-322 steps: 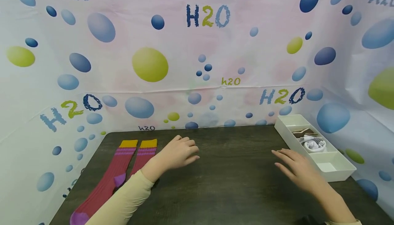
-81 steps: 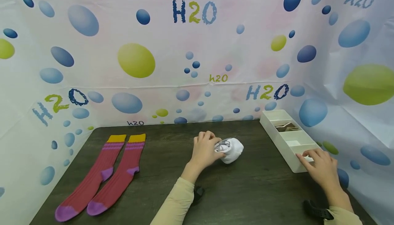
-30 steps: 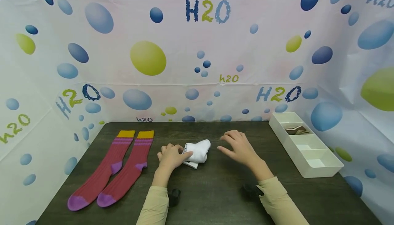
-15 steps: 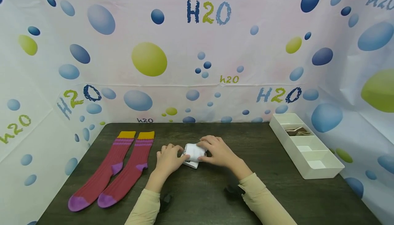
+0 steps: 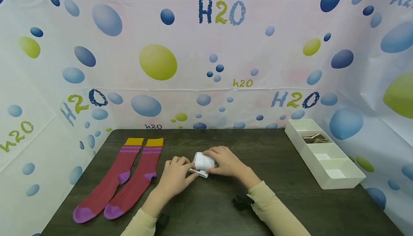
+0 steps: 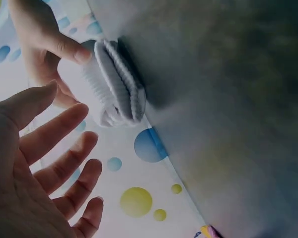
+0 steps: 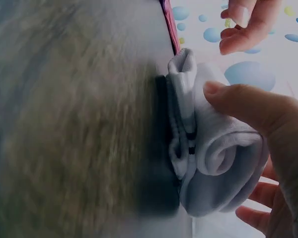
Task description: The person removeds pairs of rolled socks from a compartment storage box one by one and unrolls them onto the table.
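Observation:
On the dark table lies a rolled white pair of socks [image 5: 204,161], with a loose cuff layer showing underneath. My right hand [image 5: 226,161] grips the roll from its right side; in the right wrist view the thumb [image 7: 238,101] presses one face and the fingers curl behind. My left hand [image 5: 175,175] is just left of the roll. Its fingers [image 6: 64,166] are spread and relaxed, and the left wrist view shows them apart from the socks. Farther left, two burgundy socks [image 5: 106,182] with yellow cuffs and purple toes lie flat side by side.
At the table's right edge stands a white divided box [image 5: 306,159]. One of its compartments holds a folded brown and beige textile [image 5: 315,138]. A white sheet [image 5: 206,42] printed with bubbles hangs behind the table and along its sides.
The white socks went from the box to the table's middle in my left hand. My right hand came over from the box and took hold of them; the left let go.

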The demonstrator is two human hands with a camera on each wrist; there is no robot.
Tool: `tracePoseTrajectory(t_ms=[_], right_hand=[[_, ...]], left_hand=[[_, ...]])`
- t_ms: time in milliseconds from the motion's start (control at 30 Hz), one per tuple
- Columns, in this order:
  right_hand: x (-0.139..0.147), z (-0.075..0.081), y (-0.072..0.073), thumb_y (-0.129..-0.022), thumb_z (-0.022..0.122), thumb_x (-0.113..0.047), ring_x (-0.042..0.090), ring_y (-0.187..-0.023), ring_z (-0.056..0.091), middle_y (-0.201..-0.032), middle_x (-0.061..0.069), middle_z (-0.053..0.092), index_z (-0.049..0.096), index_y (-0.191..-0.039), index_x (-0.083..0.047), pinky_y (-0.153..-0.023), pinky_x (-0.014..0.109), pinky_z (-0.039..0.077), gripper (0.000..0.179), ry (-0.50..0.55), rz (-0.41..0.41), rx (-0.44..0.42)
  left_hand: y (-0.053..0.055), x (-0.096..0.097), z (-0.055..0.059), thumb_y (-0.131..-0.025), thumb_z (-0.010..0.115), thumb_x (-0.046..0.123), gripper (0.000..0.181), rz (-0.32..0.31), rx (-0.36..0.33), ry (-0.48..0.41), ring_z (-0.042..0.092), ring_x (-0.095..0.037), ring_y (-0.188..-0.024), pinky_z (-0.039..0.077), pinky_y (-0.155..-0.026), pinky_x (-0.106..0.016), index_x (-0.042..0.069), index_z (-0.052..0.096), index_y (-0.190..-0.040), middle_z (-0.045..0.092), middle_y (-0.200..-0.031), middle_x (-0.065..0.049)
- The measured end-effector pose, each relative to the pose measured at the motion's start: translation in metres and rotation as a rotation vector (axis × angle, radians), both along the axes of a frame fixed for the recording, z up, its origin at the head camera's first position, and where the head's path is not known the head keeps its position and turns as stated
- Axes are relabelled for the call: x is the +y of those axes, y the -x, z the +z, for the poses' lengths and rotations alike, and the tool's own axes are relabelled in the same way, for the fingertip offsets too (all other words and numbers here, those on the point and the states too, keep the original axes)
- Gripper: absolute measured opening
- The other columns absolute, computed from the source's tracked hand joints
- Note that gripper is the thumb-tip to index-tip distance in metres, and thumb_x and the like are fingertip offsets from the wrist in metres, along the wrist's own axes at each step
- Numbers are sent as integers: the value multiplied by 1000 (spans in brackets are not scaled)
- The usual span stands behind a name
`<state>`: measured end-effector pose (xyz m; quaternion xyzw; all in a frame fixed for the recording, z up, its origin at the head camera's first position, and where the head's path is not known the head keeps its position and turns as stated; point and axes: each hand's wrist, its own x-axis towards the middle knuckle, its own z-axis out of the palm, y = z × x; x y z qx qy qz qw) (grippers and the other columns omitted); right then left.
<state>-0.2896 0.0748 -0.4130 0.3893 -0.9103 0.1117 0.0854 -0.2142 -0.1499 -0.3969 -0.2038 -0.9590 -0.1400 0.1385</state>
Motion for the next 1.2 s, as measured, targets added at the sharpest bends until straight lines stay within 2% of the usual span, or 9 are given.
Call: tracePoseTrajectory(t_ms=[300, 400, 567, 933, 1200], right_hand=[[-10, 7, -10, -87, 67, -51, 22, -116, 59, -128, 2, 61, 52, -138, -23, -100, 49, 44, 61, -17, 23, -29], [-12, 8, -13, -87, 67, -51, 21, -115, 59, -128, 2, 61, 52, -138, -23, -100, 48, 44, 60, -15, 26, -45], [-13, 7, -17, -88, 66, -50, 19, -113, 59, -128, 1, 61, 52, -139, -23, -97, 45, 45, 59, -25, 36, -67], [-15, 7, -15, -88, 67, -49, 20, -110, 61, -125, 1, 63, 52, -137, -23, -94, 45, 46, 58, -23, 35, -70], [-19, 8, -8, -88, 65, -43, 18, -100, 62, -119, 3, 65, 54, -135, -21, -87, 42, 48, 53, -22, 34, -76]], left_hand=[[-18, -8, -3, -85, 72, 43, 31, -166, 29, 174, 50, -21, -103, 41, -88, -46, 19, 74, -105, 61, -104, 2], [-20, -10, -2, -84, 72, 44, 34, -190, 28, 230, 49, -20, -103, 41, -88, -44, 19, 73, -108, 60, -106, 2], [-25, -8, 1, -85, 72, 43, 34, -222, -7, 251, 51, -20, -103, 42, -87, -44, 19, 71, -109, 62, -106, 2], [-31, -1, -3, -83, 72, 48, 51, -160, -153, 350, 49, -23, -109, 42, -90, -46, 19, 66, -125, 61, -117, -1], [-34, 3, -3, -82, 73, 48, 52, -131, -186, 345, 46, -27, -119, 41, -92, -49, 20, 66, -125, 55, -134, -5]])
